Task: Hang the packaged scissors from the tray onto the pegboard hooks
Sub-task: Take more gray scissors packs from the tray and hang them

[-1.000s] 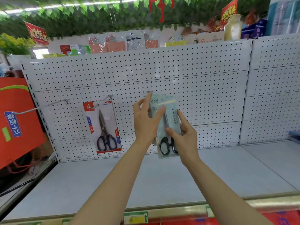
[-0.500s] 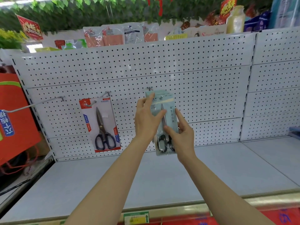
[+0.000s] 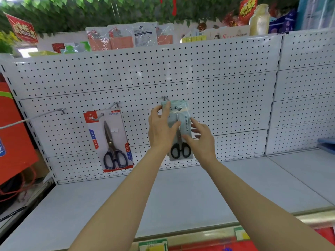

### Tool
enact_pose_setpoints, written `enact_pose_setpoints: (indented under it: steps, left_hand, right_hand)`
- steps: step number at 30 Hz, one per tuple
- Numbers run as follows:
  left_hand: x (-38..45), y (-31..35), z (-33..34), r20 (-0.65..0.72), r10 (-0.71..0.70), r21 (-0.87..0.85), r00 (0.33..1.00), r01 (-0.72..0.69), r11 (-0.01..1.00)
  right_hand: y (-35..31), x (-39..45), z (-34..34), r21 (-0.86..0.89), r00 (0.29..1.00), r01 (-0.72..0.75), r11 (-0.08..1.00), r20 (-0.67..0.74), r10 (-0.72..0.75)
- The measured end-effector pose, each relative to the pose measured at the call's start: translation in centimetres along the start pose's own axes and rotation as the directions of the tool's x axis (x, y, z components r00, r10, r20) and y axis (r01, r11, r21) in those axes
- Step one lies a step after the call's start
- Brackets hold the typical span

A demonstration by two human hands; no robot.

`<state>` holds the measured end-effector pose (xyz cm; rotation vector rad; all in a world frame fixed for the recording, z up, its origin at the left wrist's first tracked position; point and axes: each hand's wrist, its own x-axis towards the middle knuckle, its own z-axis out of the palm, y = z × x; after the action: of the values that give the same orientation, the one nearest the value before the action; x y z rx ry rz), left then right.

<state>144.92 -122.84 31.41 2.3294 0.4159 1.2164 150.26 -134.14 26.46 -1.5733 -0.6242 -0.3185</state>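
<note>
Two scissor packs on white pegboard [image 3: 217,78] above grey shelf [image 3: 181,196]. Left hand [image 3: 160,130] grip pinches pale pack [image 3: 183,122] on hook [image 3: 178,108]; right hand [image 3: 201,140] fingers spread, touching it. Red pack [image 3: 108,140] at 9 o'clock.

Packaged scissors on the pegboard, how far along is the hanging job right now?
Done: the red-carded scissors pack hangs on its hook. In hand: the pale green scissors pack is on the middle hook, whose tip pokes through its hang hole; the left hand holds it, the right hand is spread beside it. Left: letting go; the far-left hook is bare. No tray is in view.
</note>
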Motion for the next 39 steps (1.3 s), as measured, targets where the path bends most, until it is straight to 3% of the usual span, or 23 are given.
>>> enact_pose_setpoints:
  steps: [5, 9, 17, 22, 28, 34, 39]
  left_hand:
    - [-0.5, 0.1, -1.6, 0.05, 0.034, 0.113, 0.998, -0.04, 0.993]
    - [-2.0, 0.9, -3.6, 0.076, 0.116, 0.254, 0.99, -0.132, 0.958]
    - [-9.9, 5.1, -7.3, 0.097, 0.264, 0.444, 0.96, -0.28, 0.851]
    - [-17.0, 6.1, -5.6, 0.129, 0.264, 0.424, 0.956, -0.294, 0.857]
    - [-27.5, 4.3, 1.3, 0.316, 0.159, 0.361, 0.935, -0.273, 0.892]
    - [-41.1, 1.2, 9.5, 0.556, 0.015, 0.301, 0.831, -0.219, 0.928]
    - [-52.3, -1.8, 14.0, 0.752, -0.268, 0.407, 0.602, -0.104, 0.907]
  right_hand:
    - [-0.5, -0.2, -2.3, -0.261, 0.995, 0.1, 0.96, 0.025, -0.097]
    - [-1.9, -1.2, -4.9, -0.502, 0.955, 0.286, 0.816, 0.08, -0.286]
    - [-4.6, -6.6, -11.9, -0.662, 0.836, 0.489, 0.568, 0.169, -0.523]
    - [-3.2, -12.2, -16.1, -0.703, 0.816, 0.508, 0.497, 0.208, -0.539]
    - [3.3, -19.3, -20.7, -0.752, 0.886, 0.418, 0.509, 0.212, -0.413]
    - [10.4, -26.1, -24.8, -0.81, 0.939, 0.314, 0.495, 0.19, -0.286]
    - [16.9, -32.5, -27.5, -0.826, 0.966, 0.257, 0.501, 0.211, -0.149]
